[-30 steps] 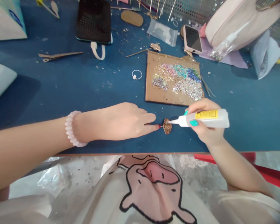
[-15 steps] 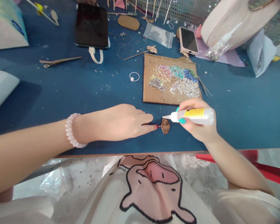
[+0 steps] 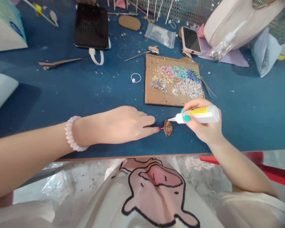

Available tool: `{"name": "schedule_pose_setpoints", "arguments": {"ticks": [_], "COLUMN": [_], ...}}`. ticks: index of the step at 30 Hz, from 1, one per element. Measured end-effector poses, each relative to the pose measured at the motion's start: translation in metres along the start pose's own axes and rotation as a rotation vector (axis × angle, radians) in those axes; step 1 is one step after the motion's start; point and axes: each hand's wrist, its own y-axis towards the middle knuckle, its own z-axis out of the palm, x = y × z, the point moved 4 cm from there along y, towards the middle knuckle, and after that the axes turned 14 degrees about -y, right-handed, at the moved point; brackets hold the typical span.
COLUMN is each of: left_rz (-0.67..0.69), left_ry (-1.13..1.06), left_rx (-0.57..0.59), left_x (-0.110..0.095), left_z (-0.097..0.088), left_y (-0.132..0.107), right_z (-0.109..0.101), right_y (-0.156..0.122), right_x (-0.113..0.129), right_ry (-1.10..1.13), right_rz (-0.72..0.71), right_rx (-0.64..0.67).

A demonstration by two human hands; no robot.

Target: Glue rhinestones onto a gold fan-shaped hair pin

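Note:
A small bronze fan-shaped ornament (image 3: 167, 128) lies on the blue table (image 3: 85, 91) near its front edge. My left hand (image 3: 123, 124) lies flat on the table, fingers stretched out, with a fingertip pressing on the ornament's left end. My right hand (image 3: 204, 125) is closed round a white glue bottle (image 3: 199, 115) with a yellow label. The bottle lies nearly level, and its nozzle tip hangs just above the ornament's upper right edge.
Behind the bottle lies a cardboard sheet (image 3: 156, 95) heaped with coloured rhinestones (image 3: 178, 80). Tweezers (image 3: 207, 88) lie at its right. Farther back are a small ring (image 3: 136, 77), a phone (image 3: 191, 40), a black tablet (image 3: 91, 27), a plastic bag (image 3: 160, 34) and a pink case (image 3: 237, 19).
My right hand has lifted the glue bottle's nozzle off the ornament and drawn it slightly up and to the right. My left hand stays on the ornament.

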Motion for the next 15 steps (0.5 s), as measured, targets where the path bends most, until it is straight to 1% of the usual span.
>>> {"name": "schedule_pose_setpoints", "arguments": {"ticks": [5,8,10,12,15], "left_rz": [0.026,0.036,0.041,0.037,0.022], "left_ry": [0.027,0.050,0.050,0.048,0.045], "left_rx": [-0.037,-0.035,-0.032,-0.036,-0.034], "left_x": [-0.001,-0.001,-0.002,-0.002,-0.002], "left_z": [-0.002,-0.001,-0.001,-0.001,-0.003], "left_y": [0.000,0.000,0.000,0.000,-0.001], "right_z": [-0.003,-0.004,-0.004,-0.002,0.002], "right_y": [-0.002,-0.002,-0.001,0.002,0.006], "right_x": [-0.001,-0.006,-0.012,-0.017,-0.019], "right_ry": [0.003,0.062,0.153,0.292,0.551], "right_rz": [-0.004,0.034,0.079,0.112,0.089], "right_rx": [-0.032,-0.037,-0.045,-0.028,0.059]}}
